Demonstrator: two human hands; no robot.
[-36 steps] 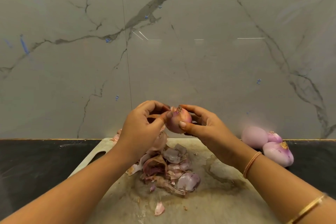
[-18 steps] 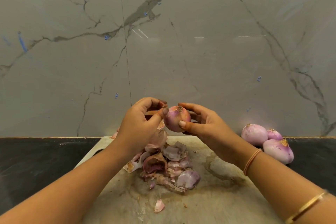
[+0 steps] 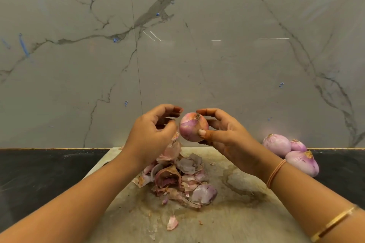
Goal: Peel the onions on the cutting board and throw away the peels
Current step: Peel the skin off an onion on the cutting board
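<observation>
My right hand (image 3: 227, 136) holds a partly peeled pink onion (image 3: 192, 127) between thumb and fingers, raised above the far end of the stained cutting board (image 3: 227, 221). My left hand (image 3: 152, 134) hovers just left of the onion with its fingers loosely curled, thumb and fingertips apart, holding nothing that I can see. A pale flake of peel (image 3: 175, 137) shows right under its thumb. Below the hands a pile of onion peels (image 3: 177, 179) lies on the middle of the board.
Three peeled onions (image 3: 276, 144) sit together on the black counter to the right of the board. One loose peel (image 3: 172, 223) lies nearer me on the board. The black counter (image 3: 39, 173) runs along both sides, and a marble wall (image 3: 177, 55) stands close behind.
My left thumb and fingers have come off the top of the onion and drawn slightly left. The right hand has kept the onion and turned it a little.
</observation>
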